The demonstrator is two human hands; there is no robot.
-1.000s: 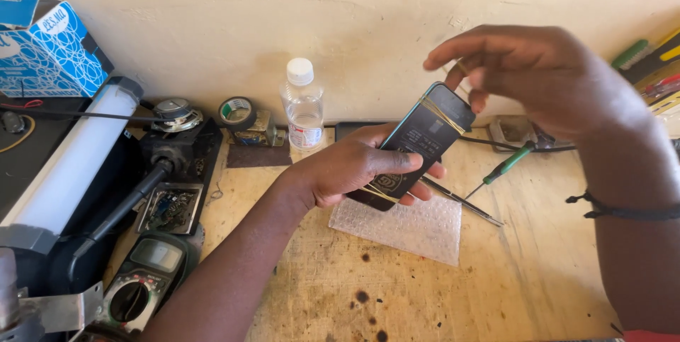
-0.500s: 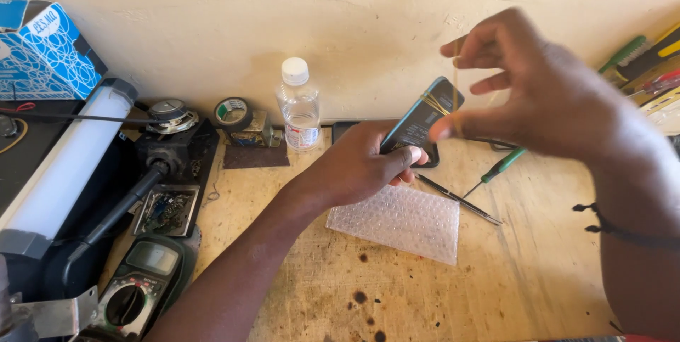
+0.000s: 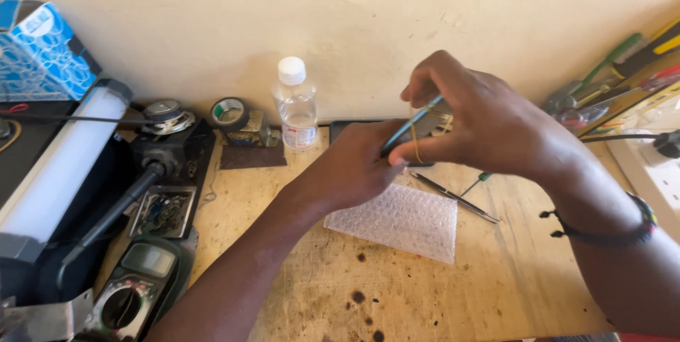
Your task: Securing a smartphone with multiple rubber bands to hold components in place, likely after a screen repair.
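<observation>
Scuffed, stained wooden bench point(image 3: 425, 292) against a cream wall point(image 3: 368, 16), strewn with bubble wrap point(image 3: 397, 221), tweezers point(image 3: 453, 197), water bottle point(image 3: 296, 108), multimeter point(image 3: 134, 289). Above the wrap, a phone point(image 3: 418, 129) on edge, pinched from both sides: left hand point(image 3: 354, 168) clasping below, right hand point(image 3: 482, 126) gripping above.

Single head cam, angled down and forward at the bench point(image 3: 496, 292) toward the back wall point(image 3: 354, 9). Close range: both hands fill centre frame. No second view to overlap.

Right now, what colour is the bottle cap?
White: the cap tops a clear bottle by the wall, seen in the head view.
</observation>
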